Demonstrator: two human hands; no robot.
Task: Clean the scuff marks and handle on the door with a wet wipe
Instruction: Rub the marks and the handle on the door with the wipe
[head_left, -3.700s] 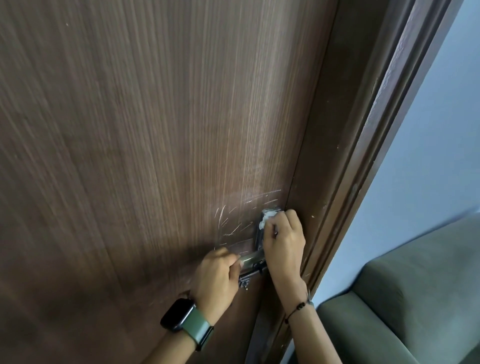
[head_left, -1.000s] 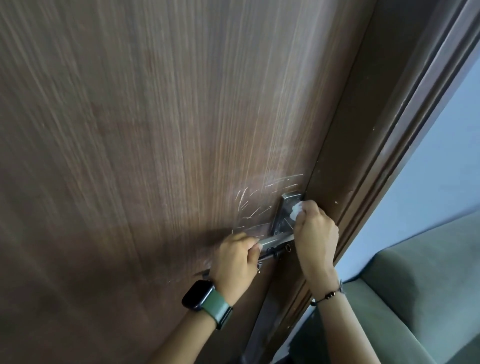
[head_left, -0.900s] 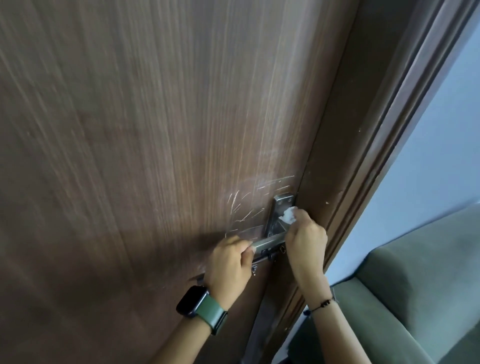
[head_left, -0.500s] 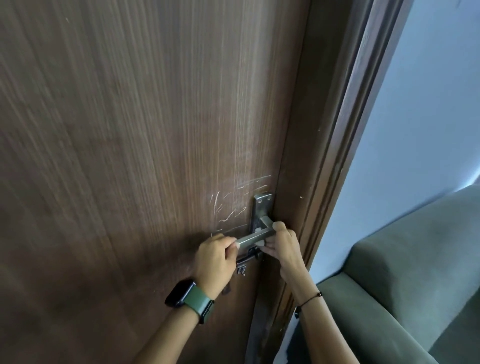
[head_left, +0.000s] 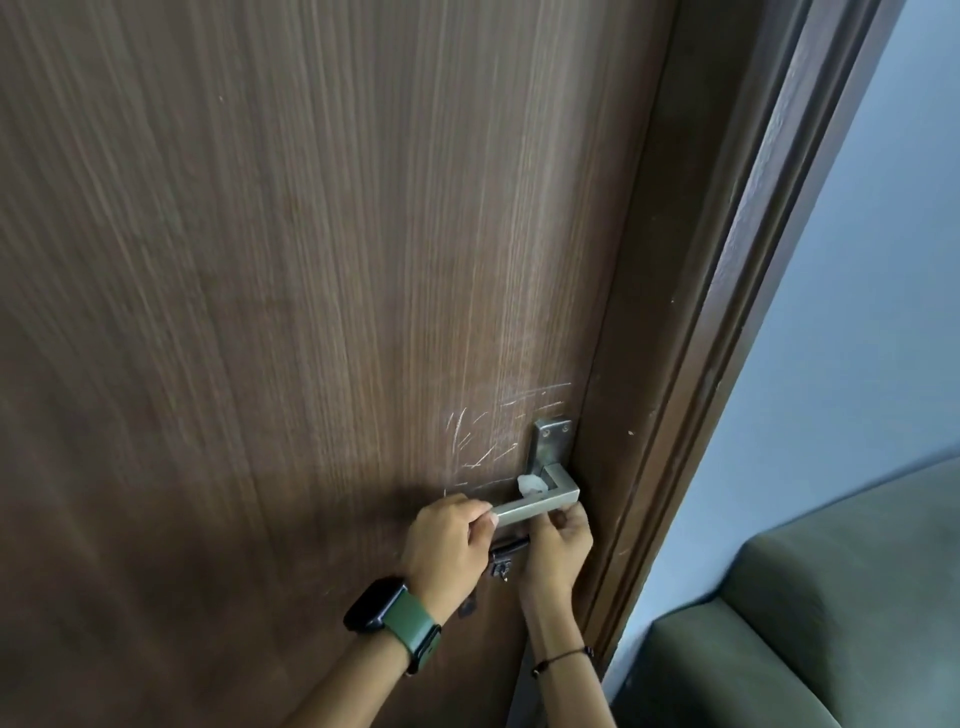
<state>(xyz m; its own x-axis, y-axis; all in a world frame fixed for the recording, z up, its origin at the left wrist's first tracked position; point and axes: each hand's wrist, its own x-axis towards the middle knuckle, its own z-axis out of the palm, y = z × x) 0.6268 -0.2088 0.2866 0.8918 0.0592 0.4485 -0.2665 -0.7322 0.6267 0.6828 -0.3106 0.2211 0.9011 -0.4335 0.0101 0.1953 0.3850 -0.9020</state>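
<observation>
A dark brown wooden door (head_left: 291, 291) fills the view. White scuff marks (head_left: 485, 436) streak it just left of the metal backplate (head_left: 551, 441). The square silver lever handle (head_left: 540, 501) sticks out below the plate. My left hand (head_left: 447, 545) grips the free end of the lever. My right hand (head_left: 558, 551) reaches up from under the lever near its corner, and a bit of white wet wipe (head_left: 530, 484) shows behind the lever above its fingers. A dark key (head_left: 503, 558) hangs in the lock between my hands.
The door frame (head_left: 691, 364) runs up the right side, then a pale blue wall (head_left: 857, 338). A grey-green sofa (head_left: 810, 623) stands at the lower right, close to the frame.
My right hand has dropped from the backplate to under the lever, carrying the wipe behind it. The left hand has kept its grip on the lever's end.
</observation>
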